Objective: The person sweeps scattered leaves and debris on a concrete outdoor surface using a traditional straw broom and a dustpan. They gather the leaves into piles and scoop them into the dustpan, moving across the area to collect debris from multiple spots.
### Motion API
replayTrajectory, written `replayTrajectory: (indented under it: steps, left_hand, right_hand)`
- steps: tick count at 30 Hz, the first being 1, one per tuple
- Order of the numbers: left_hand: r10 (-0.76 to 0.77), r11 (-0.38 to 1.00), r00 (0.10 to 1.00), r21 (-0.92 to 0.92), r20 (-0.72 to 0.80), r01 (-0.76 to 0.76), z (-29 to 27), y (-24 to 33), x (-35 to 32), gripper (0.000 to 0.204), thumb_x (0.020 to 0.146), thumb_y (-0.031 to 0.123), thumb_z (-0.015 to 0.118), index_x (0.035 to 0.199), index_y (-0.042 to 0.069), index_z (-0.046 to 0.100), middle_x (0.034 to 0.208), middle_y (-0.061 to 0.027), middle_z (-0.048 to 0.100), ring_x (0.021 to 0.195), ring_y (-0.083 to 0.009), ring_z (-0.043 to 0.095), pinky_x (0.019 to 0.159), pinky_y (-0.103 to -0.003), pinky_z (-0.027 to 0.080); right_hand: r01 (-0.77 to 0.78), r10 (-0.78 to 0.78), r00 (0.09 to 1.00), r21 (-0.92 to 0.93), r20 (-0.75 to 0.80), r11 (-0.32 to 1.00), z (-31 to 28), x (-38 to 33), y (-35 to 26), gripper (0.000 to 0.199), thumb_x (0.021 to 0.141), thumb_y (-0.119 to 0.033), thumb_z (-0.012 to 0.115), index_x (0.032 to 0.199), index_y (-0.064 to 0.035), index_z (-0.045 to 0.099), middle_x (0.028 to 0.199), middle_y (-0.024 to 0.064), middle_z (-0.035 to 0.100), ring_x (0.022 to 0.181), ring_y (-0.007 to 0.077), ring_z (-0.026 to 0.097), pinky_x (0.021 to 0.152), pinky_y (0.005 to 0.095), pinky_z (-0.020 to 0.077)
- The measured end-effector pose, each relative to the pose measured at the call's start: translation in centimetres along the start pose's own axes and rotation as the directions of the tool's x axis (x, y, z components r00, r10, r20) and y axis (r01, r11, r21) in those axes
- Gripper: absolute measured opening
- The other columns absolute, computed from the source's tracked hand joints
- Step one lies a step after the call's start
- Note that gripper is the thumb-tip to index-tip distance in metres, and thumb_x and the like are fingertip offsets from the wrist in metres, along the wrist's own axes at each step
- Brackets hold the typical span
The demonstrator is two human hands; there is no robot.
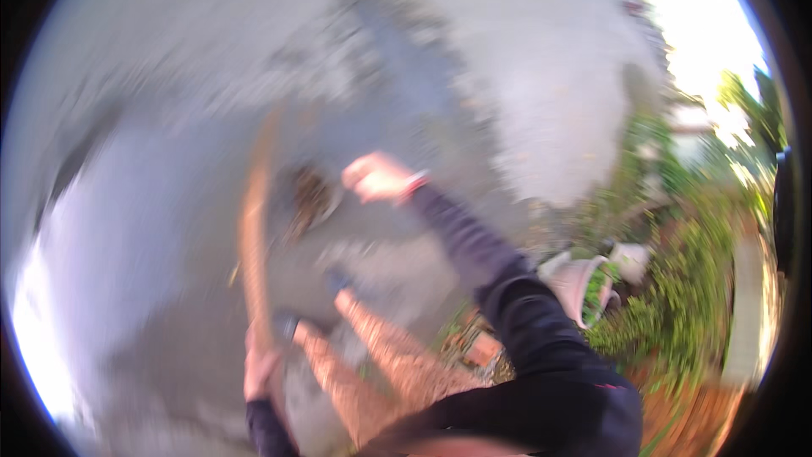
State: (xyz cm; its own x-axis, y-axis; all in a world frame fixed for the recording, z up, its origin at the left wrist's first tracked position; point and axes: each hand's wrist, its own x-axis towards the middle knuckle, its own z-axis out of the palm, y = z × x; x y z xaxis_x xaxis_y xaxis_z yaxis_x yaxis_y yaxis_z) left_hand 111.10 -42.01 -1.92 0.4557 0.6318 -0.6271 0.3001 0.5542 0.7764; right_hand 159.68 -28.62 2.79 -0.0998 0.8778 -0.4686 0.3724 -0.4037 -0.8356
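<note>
The whole view is smeared by motion. My left hand at the lower left is closed around the lower end of a long wooden handle, which runs up and away over the grey pavement. My right hand, in a dark sleeve, reaches forward with its fingers curled. Just to its left is a dark brown clump; I cannot tell what it is or whether the hand touches it. Below are my legs in patterned trousers and my dark shoes.
Grey concrete ground fills most of the view. At the right is a strip of green plants, with pale pots and reddish bricks at its edge. Bright sky glares at the top right.
</note>
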Motion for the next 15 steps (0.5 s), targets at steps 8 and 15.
replayTrajectory:
  steps: [8, 15]
  left_hand:
    - [-0.322, 0.923, 0.921, -0.289, -0.218, 0.254, 7.5, -4.3, 9.4, 0.075, 0.073, -0.004, 0.049, 0.137, 0.012, 0.012, 0.065, -0.0068, 0.047, 0.046, -0.0173, 0.049, 0.04, -0.032, 0.043]
    - [-0.128, 0.988, 0.991, -0.08, 0.032, 0.13, 8.4, -4.3, 4.5, 0.088, 0.065, -0.008, 0.053, 0.144, 0.01, 0.019, 0.08, -0.0084, 0.053, 0.049, -0.0157, 0.052, 0.042, -0.028, 0.045]
  right_hand:
    - [-0.225, 0.219, 0.973, -0.1, -0.073, 0.969, 1.2, 0.5, -1.6, 0.012, 0.067, 0.003, 0.045, 0.07, -0.0049, 0.053, 0.057, 0.006, 0.054, 0.05, 0.0169, 0.062, 0.044, 0.0313, 0.0436]
    - [-0.026, 0.012, 0.97, -0.055, -0.241, 0.998, 1.8, -1.2, 0.7, 0.009, 0.077, -0.017, 0.059, 0.077, -0.0086, 0.06, 0.072, 0.0086, 0.054, 0.062, 0.0199, 0.059, 0.059, 0.0334, 0.0462]
